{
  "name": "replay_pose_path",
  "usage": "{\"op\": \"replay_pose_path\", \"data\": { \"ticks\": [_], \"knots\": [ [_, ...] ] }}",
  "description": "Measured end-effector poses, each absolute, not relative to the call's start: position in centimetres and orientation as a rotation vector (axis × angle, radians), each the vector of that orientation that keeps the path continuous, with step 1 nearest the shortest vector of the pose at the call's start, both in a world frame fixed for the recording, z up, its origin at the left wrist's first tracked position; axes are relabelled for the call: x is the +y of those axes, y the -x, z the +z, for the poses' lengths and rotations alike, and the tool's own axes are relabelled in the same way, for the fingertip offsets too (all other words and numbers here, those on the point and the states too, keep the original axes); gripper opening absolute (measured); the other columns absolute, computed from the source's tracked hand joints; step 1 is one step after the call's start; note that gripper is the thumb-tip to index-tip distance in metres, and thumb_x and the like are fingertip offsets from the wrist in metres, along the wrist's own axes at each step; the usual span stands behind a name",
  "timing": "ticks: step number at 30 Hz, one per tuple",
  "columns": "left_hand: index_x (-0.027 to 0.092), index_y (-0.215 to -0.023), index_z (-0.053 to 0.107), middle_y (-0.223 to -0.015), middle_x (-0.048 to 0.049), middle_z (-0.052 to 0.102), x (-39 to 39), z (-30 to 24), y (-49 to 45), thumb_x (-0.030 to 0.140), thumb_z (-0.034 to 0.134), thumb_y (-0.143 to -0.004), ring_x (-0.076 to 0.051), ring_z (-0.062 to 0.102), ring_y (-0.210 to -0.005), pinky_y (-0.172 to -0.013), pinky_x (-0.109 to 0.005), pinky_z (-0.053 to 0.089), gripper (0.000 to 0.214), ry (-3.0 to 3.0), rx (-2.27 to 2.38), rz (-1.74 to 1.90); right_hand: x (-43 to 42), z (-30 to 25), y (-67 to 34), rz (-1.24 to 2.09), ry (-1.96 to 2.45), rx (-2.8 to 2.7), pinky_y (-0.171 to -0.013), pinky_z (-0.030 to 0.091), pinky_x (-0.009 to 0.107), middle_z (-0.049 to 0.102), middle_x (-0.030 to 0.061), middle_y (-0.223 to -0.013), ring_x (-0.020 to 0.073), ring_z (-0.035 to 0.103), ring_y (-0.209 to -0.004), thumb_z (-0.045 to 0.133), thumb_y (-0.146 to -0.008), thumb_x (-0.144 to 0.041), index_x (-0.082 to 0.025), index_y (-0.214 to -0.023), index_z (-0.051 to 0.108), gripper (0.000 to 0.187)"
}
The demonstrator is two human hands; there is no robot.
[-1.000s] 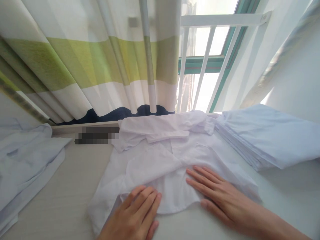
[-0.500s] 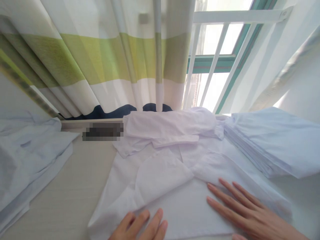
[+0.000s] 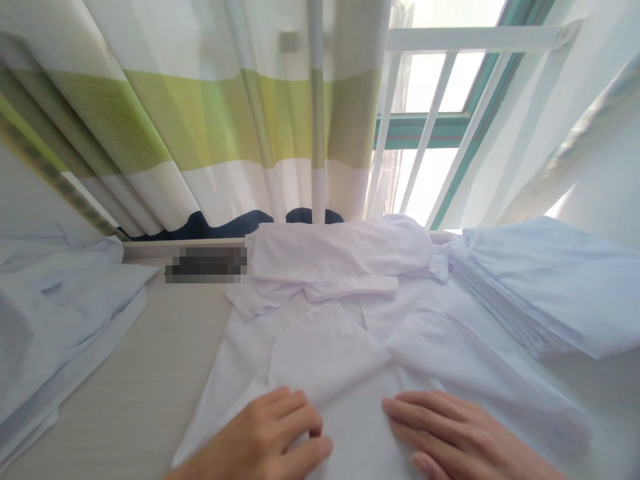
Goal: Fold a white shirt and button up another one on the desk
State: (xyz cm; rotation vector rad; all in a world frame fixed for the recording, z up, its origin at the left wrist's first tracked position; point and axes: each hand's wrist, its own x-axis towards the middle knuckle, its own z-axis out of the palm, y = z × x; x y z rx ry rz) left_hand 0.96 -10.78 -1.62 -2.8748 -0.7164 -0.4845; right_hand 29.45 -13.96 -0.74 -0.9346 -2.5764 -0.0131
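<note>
A white shirt [image 3: 360,373] lies spread on the pale surface in front of me, its upper part folded into a rumpled bundle at the far end. My left hand [image 3: 273,427] rests on its near left part with bent fingers; a gap shows between thumb and forefinger, and no cloth is seen gripped there. On the near right part lies my right hand [image 3: 450,427], fingers stretched out and close together, pressing flat on the cloth. The shirt's near edge runs out of view below.
A stack of folded white garments [image 3: 555,287] stands at the right. More white garments [image 3: 60,320] are heaped at the left. A dark blurred-out item [image 3: 206,261] lies by the back rail. Beyond are white bars [image 3: 423,143] and a green-striped curtain [image 3: 200,120].
My left hand has moved forward, further onto the shirt. My right hand has shifted left and nearer to me, and its spread fingers have drawn together.
</note>
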Motion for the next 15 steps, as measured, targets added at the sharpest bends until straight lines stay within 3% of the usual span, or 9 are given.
{"op": "replay_pose_path", "data": {
  "ticks": [2,6,11,13,15],
  "knots": [
    [0.021,-0.102,0.058,-0.092,-0.0043,0.065,-9.6,-0.7,-0.1,0.024,0.049,-0.09,-0.018,0.062,-0.086,-0.079,-0.031,0.052,0.015,2.81,-0.97,-0.485,-13.6,-1.0,-29.4,0.088,1.015,-2.455,-0.076,0.057,0.023,0.074,0.0023,-0.102,0.0164,0.069,-0.09,0.043,-0.096,-0.023,-0.022,-0.103,0.067,0.025],
    [0.013,-0.112,0.058,-0.108,-0.0158,0.065,-8.5,1.1,1.4,0.05,0.056,-0.079,-0.033,0.063,-0.096,-0.08,-0.048,0.052,0.05,2.615,-1.592,-0.019,-11.6,-1.5,-28.7,0.215,1.197,-2.329,-0.084,0.055,0.033,0.065,0.0103,-0.113,0.0213,0.063,-0.101,0.045,-0.094,-0.021,-0.018,-0.112,0.06,0.024],
    [0.019,-0.114,0.062,-0.11,-0.0123,0.068,-9.2,3.3,1.2,0.016,0.041,-0.079,-0.029,0.066,-0.097,-0.082,-0.043,0.052,0.041,2.606,-1.759,0.59,-7.9,-1.6,-26.8,0.313,1.488,-2.253,-0.09,0.049,0.049,0.061,0.0172,-0.119,0.0317,0.056,-0.11,0.054,-0.088,-0.041,-0.012,-0.13,0.049,0.051],
    [0.021,-0.117,0.062,-0.115,-0.0113,0.067,-9.6,3.5,1.7,0.008,0.039,-0.075,-0.028,0.065,-0.101,-0.085,-0.042,0.051,0.049,2.628,-1.697,0.622,-6.8,-1.5,-25.9,0.459,1.569,-2.218,-0.09,0.048,0.048,0.062,0.0157,-0.117,0.031,0.057,-0.107,0.06,-0.083,-0.043,-0.013,-0.135,0.045,0.062],
    [0.021,-0.124,0.058,-0.122,-0.0119,0.064,-10.0,3.1,3.0,0.011,0.043,-0.073,-0.03,0.061,-0.108,-0.088,-0.043,0.049,0.054,2.645,-1.63,0.535,-6.1,-1.4,-25.3,0.643,1.587,-2.166,-0.088,0.049,0.043,0.064,0.0111,-0.111,0.0263,0.06,-0.098,0.063,-0.08,-0.037,-0.016,-0.138,0.042,0.065]
  ]
}}
